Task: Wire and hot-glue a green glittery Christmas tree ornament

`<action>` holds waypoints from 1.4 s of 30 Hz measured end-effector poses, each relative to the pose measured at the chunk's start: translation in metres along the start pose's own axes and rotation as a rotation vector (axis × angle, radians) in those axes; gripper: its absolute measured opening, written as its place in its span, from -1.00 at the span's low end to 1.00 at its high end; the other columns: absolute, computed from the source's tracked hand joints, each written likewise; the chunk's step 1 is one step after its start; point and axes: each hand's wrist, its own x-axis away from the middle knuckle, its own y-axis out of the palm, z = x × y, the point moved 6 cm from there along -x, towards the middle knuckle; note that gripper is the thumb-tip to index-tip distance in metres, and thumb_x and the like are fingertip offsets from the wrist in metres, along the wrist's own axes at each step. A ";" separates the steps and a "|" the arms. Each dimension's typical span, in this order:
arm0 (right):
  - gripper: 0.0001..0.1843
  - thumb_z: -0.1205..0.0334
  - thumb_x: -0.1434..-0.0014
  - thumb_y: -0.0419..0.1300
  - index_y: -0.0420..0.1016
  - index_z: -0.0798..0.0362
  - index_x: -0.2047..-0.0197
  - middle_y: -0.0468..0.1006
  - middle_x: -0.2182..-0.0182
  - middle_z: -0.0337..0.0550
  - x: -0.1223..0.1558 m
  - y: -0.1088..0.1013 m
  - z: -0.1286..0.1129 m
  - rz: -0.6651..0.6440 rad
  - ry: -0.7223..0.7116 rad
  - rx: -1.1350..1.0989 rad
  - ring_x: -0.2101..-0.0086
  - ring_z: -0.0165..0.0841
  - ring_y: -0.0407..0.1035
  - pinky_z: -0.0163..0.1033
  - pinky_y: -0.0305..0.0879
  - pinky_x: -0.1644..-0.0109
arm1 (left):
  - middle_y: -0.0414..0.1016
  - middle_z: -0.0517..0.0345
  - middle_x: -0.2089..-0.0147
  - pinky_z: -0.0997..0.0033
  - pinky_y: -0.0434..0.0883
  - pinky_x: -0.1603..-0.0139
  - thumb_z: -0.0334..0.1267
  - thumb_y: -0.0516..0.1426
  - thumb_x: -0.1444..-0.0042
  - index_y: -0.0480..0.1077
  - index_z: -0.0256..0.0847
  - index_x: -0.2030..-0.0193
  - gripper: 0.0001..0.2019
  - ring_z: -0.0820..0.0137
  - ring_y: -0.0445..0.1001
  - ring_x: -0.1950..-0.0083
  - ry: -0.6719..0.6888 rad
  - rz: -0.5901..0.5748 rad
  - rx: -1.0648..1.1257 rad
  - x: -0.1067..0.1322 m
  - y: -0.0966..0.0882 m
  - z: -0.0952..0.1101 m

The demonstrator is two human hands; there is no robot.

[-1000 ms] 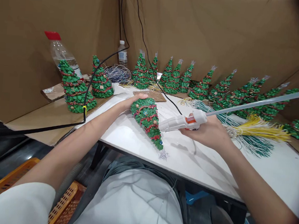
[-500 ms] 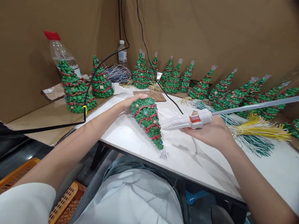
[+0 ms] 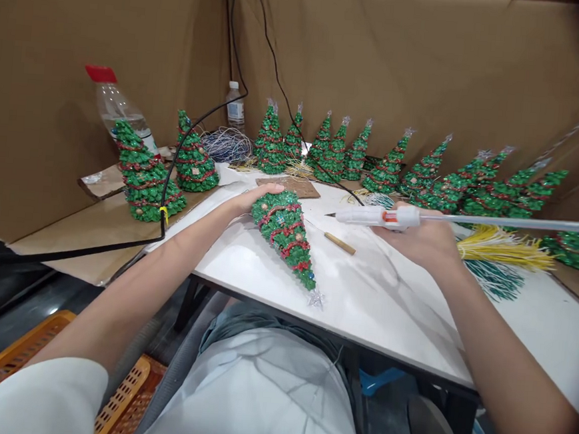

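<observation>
My left hand [image 3: 264,193] grips the wide base of a small green Christmas tree [image 3: 285,233] trimmed with red garland and beads. The tree lies tilted over the white table, its clear star [image 3: 316,299] pointing toward me. In my right hand [image 3: 421,237] is a white hot glue gun [image 3: 380,216] with a long glue stick [image 3: 514,223] out of its back. The gun's nozzle points left and is apart from the tree. Between them a thin tool with a wooden handle [image 3: 340,243] lies on the table [image 3: 363,303].
Several finished-looking trees [image 3: 357,152] stand along the back, with two more trees [image 3: 145,179] at left. Yellow and green wire bundles [image 3: 507,247] lie right. A black cable [image 3: 196,123] crosses the left side, near a red-capped bottle [image 3: 122,107]. Cardboard walls [image 3: 407,59] enclose the table.
The glue gun has lifted away from the tree and levelled out, moving slightly up and right. The wooden-handled tool has come into view. My left hand and the tree have hardly moved.
</observation>
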 end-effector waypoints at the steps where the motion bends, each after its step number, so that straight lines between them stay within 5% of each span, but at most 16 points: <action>1: -0.67 -0.03 -0.05 0.17 0.22 -0.03 0.56 0.43 0.62 -0.19 -0.001 0.001 0.005 -0.035 0.048 0.021 0.63 -0.41 0.19 -0.30 -0.05 0.58 | 0.57 0.14 0.43 0.41 0.42 0.26 -0.01 0.25 0.22 0.46 -0.27 0.44 -0.67 0.38 0.50 0.41 0.001 -0.002 -0.002 0.000 0.000 0.000; 8: -0.82 0.06 -0.05 0.09 0.27 -0.02 0.41 0.47 0.48 -0.16 -0.004 0.027 0.034 -0.194 0.067 0.164 0.52 -0.32 0.25 -0.31 -0.08 0.53 | 0.60 0.03 0.36 0.30 0.45 0.22 0.08 0.23 0.20 0.49 -0.27 0.41 -0.60 0.27 0.54 0.35 -0.021 -0.006 -0.012 0.001 -0.001 -0.004; 15: -0.74 0.05 -0.02 0.09 0.29 0.03 0.27 0.47 0.35 -0.05 -0.004 0.045 0.043 -0.178 -0.017 0.205 0.38 -0.22 0.29 -0.25 -0.04 0.44 | 0.61 0.04 0.35 0.31 0.44 0.10 0.12 0.22 0.15 0.51 -0.28 0.42 -0.58 0.28 0.55 0.29 -0.030 -0.040 0.008 0.002 0.003 -0.003; 23: -0.82 0.27 -0.07 0.03 0.23 0.05 0.20 0.42 0.24 0.05 -0.004 0.066 0.055 -0.228 -0.043 0.258 0.20 -0.13 0.28 -0.17 0.02 0.30 | 0.60 0.03 0.38 0.33 0.44 0.11 0.21 0.10 0.04 0.53 -0.23 0.36 -0.51 0.23 0.55 0.21 -0.097 -0.066 0.055 0.000 0.005 -0.009; 28: -0.82 0.34 -0.06 -0.01 0.21 0.05 0.20 0.38 0.19 0.05 -0.003 0.072 0.060 -0.285 -0.006 0.234 0.15 -0.13 0.27 -0.15 0.06 0.25 | 0.56 0.14 0.47 0.35 0.44 0.21 0.00 0.16 0.09 0.49 -0.24 0.45 -0.69 0.32 0.50 0.35 -0.031 0.046 -0.019 -0.007 -0.007 -0.010; 33: -0.79 0.36 -0.03 0.01 0.21 0.03 0.20 0.37 0.17 0.03 -0.003 0.073 0.060 -0.328 0.034 0.210 0.11 -0.11 0.27 -0.14 0.10 0.23 | 0.52 0.21 0.47 0.42 0.38 0.27 -0.24 0.25 0.26 0.47 -0.29 0.47 -0.81 0.39 0.43 0.37 0.027 -0.014 -0.194 -0.008 -0.005 -0.007; 42: -0.73 0.37 0.05 0.05 0.25 0.03 0.20 0.39 0.18 0.04 -0.003 0.076 0.062 -0.319 0.070 0.183 0.14 -0.08 0.31 -0.10 0.17 0.22 | 0.39 0.24 0.57 0.51 0.29 0.48 -0.32 0.22 0.35 0.39 -0.33 0.57 -0.86 0.51 0.30 0.52 0.044 -0.035 -0.199 -0.006 -0.005 -0.013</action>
